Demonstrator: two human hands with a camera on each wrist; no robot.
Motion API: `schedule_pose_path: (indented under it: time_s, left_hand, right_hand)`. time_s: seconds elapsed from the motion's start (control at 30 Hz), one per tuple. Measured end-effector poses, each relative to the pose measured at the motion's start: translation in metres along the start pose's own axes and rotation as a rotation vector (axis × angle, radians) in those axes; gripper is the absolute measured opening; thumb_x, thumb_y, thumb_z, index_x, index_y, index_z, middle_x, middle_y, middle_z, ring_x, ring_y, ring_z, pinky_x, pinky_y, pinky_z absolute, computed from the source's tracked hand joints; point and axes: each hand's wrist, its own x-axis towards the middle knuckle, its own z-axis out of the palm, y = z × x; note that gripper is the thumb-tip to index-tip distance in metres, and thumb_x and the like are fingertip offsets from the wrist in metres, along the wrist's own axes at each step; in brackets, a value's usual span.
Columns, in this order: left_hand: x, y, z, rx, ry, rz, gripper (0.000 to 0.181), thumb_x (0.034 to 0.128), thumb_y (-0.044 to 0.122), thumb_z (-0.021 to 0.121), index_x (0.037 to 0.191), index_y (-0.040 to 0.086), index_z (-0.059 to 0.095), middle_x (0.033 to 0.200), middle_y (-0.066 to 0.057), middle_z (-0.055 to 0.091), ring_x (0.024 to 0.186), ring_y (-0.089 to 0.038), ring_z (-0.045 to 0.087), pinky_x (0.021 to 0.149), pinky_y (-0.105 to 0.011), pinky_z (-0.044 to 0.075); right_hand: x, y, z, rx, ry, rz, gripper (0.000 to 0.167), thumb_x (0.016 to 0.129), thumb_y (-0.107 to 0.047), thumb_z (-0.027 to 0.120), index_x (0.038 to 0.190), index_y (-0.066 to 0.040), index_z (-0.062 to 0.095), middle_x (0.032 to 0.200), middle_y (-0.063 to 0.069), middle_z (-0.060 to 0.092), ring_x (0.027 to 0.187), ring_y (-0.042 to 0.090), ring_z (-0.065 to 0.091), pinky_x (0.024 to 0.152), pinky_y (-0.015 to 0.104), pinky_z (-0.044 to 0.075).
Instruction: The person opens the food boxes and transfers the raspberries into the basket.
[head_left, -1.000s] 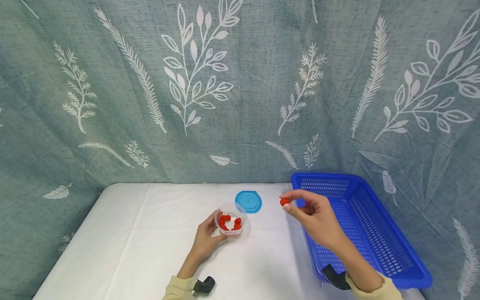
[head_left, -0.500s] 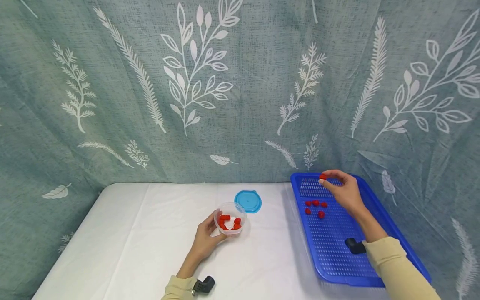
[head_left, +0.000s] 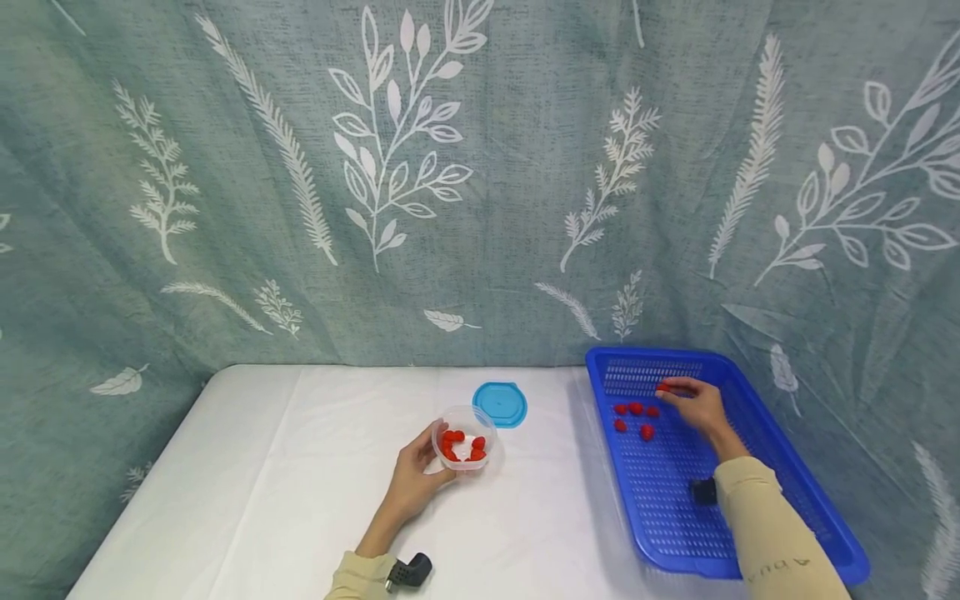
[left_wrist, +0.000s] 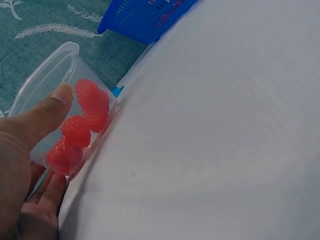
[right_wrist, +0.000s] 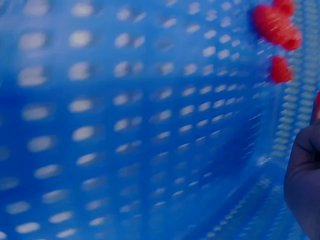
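Observation:
My left hand (head_left: 412, 483) holds a clear plastic tub (head_left: 467, 412) at its side, just above or on the white table. Several raspberries (left_wrist: 76, 131) lie in the tub, seen through its wall in the left wrist view. At the far end of the blue basket (head_left: 656, 533), my right hand (head_left: 701, 408) pinches a raspberry (head_left: 663, 387) between thumb and fingers. More raspberries (head_left: 636, 408) rest on the basket floor, left of that hand. In the right wrist view, only part of the hand shows at the right edge.
A round blue lid (head_left: 500, 405) lies on the white tablecloth (head_left: 300, 483) behind the tub. A patterned green curtain (head_left: 495, 208) hangs along the table's back edge. The basket's raised walls surround my right hand.
My right hand has carried the raspberry from left of the basket to over its far end, then lowered it inside. The left hand and tub have stayed in place.

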Motion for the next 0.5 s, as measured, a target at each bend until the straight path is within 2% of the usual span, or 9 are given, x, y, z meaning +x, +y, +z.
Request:
schedule_pose_path:
  time_s: [0.13,0.33,0.4,0.5]
  left_hand:
    - [0.003,-0.008,0.001,0.022,0.002,-0.006,0.082,0.0784,-0.012,0.077,0.152,-0.001,0.042,0.152,-0.02,0.051,0.141,-0.038,0.047,0.115,-0.048,0.039]
    - [0.0,0.01,0.001,-0.007,0.004,-0.003,0.08,0.0779,-0.014,0.076,0.15,-0.005,0.043,0.15,-0.024,0.05,0.14,-0.04,0.048,0.115,-0.05,0.039]
    - [0.001,0.006,0.0,-0.016,0.0,-0.004,0.081,0.0781,-0.012,0.077,0.151,-0.004,0.043,0.15,-0.022,0.051,0.14,-0.039,0.048,0.115,-0.049,0.039]
    - [0.004,-0.009,-0.002,-0.012,-0.007,-0.004,0.081,0.0787,-0.008,0.08,0.152,0.001,0.045,0.15,-0.018,0.053,0.14,-0.036,0.049,0.115,-0.046,0.04]
  right_hand:
    - [-0.001,0.019,0.001,-0.002,-0.006,0.046,0.042,0.089,-0.008,0.077,0.119,0.018,0.062,0.096,0.011,0.077,0.073,-0.018,0.052,0.066,0.006,0.045]
    - [-0.003,0.032,0.001,-0.057,-0.029,0.056,0.041,0.089,-0.006,0.076,0.119,0.018,0.062,0.103,0.025,0.073,0.075,-0.015,0.05,0.066,0.007,0.043]
    - [-0.004,0.032,0.001,-0.071,-0.046,0.066,0.041,0.089,-0.006,0.076,0.12,0.018,0.061,0.105,0.027,0.072,0.077,-0.011,0.051,0.066,0.008,0.044]
    - [-0.005,0.033,0.002,-0.081,-0.074,0.072,0.039,0.09,-0.006,0.074,0.119,0.018,0.062,0.106,0.029,0.072,0.078,-0.007,0.053,0.065,0.01,0.045]
